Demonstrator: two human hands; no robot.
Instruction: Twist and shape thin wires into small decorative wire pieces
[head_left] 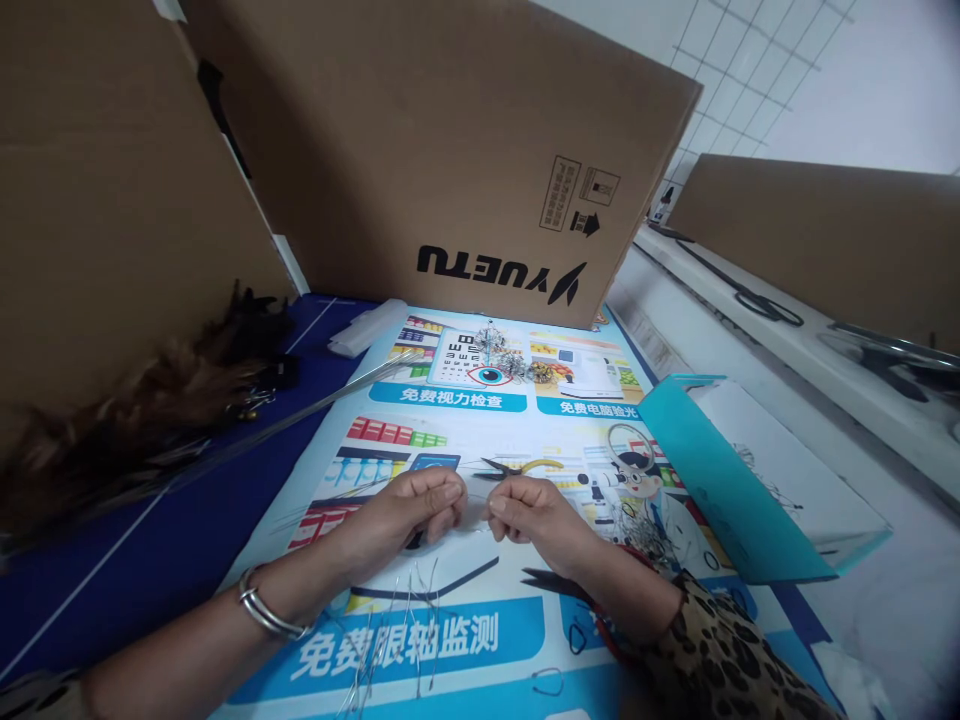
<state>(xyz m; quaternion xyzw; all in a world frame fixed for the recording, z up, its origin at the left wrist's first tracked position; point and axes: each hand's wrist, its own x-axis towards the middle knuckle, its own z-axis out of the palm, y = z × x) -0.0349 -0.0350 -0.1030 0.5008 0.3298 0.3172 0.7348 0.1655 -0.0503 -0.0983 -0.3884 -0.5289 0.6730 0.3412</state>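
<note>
My left hand (pixel 427 505), with silver bangles on its wrist, is closed in a pinch over the printed sheet. My right hand (pixel 536 520) faces it, also pinched, a small gap away. A faint thin wire (pixel 477 500) seems to run between the fingertips; most of it is hidden. Just beyond my right hand lie pliers (pixel 541 465) with a yellow handle. Red-handled scissors (pixel 555 583) lie partly under my right forearm. Loose wire pieces (pixel 409 620) are scattered in front of my left hand. A tangle of small wire pieces (pixel 649 538) sits to the right.
A teal-and-white open box (pixel 697 470) holds wire pieces at the right. Long wires (pixel 330 397) and brown feathers (pixel 150 400) lie at the left. A cardboard box (pixel 360 150) walls off the back. Beaded wire clusters (pixel 510 362) rest near it.
</note>
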